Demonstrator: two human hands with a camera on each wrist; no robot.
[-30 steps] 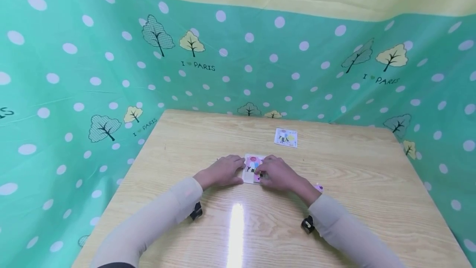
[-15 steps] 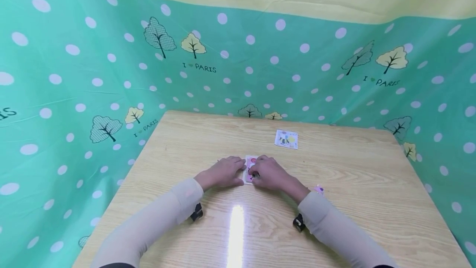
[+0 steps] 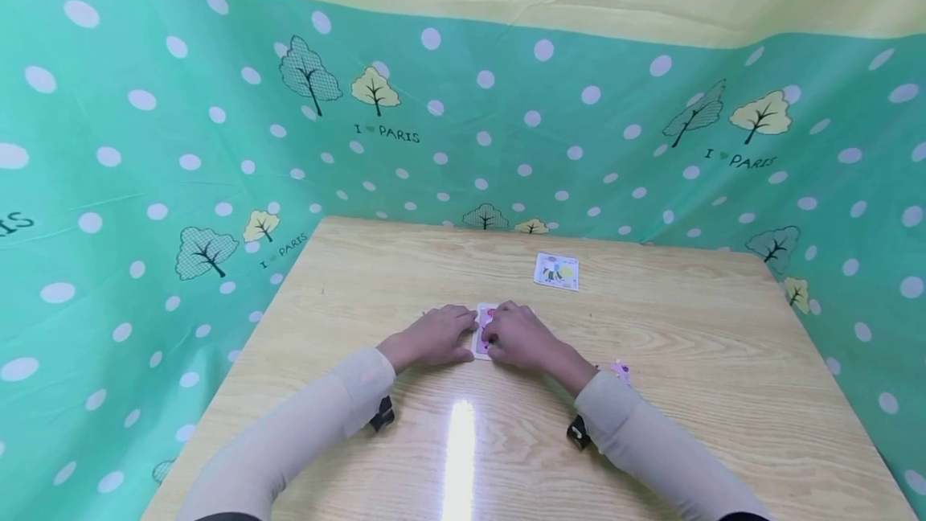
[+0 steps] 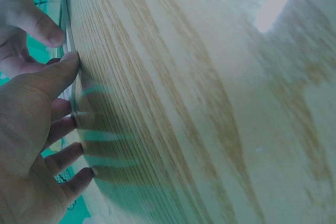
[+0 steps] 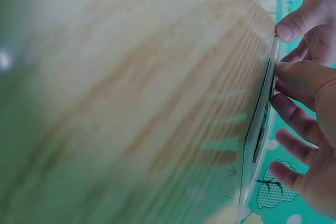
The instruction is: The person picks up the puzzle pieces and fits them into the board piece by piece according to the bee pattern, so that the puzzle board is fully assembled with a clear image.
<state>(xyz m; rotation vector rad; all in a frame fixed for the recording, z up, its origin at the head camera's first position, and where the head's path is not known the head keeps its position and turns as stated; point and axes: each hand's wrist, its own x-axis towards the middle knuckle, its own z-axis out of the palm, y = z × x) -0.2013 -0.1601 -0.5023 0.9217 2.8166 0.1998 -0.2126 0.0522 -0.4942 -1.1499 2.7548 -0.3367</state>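
A small pink picture card (image 3: pixel 483 334) lies flat in the middle of the wooden table (image 3: pixel 694 344), mostly covered by my hands. My left hand (image 3: pixel 432 336) rests flat on the table at the card's left edge, fingers fairly straight. Its thumb (image 4: pixel 55 77) touches that edge. My right hand (image 3: pixel 519 338) arches over the card and holds it, its thumb (image 5: pixel 300 74) against the near edge of the card (image 5: pixel 258 129) and its fingers laid over the top. The picture side is hidden.
A second small card (image 3: pixel 556 271) with a yellow and blue picture lies further back, right of centre. A tiny pink object (image 3: pixel 619 369) sits by my right wrist. Green dotted cloth (image 3: pixel 145 183) walls the table on three sides.
My right hand has slid left across the pink card and now covers more of it. My left hand has stayed where it was.
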